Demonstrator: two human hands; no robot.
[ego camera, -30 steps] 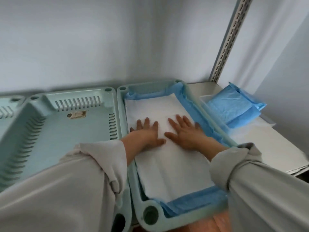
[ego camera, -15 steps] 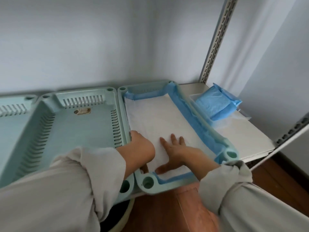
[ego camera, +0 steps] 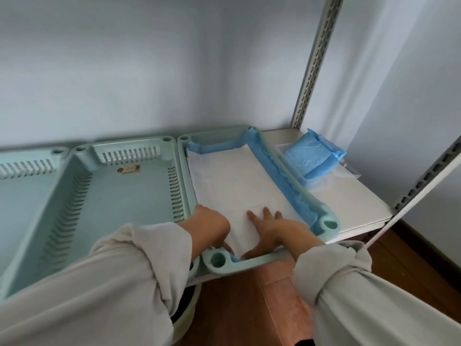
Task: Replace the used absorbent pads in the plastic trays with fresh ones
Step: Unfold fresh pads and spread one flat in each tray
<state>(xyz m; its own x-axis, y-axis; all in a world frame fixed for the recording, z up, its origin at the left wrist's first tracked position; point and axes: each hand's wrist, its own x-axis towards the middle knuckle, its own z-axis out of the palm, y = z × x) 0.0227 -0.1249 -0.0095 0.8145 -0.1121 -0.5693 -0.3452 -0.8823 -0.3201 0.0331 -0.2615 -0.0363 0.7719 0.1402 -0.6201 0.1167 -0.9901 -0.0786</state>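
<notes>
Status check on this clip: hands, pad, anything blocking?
Right hand flat on the fresh pad, near end of the right tray. Left hand at its near-left corner, fingers hidden. Middle tray bare. Nothing in the way.

- A white shelf (ego camera: 349, 206) carries everything, with slotted metal posts (ego camera: 314, 58) at its back and front right corners.
- Three pale green trays stand side by side on it: a left tray (ego camera: 22, 186), a middle tray (ego camera: 119, 191) and a right tray (ego camera: 326, 222), rims touching.
- A folded blue pad stack (ego camera: 311, 156) lies on the bare shelf just right of the right tray.
</notes>
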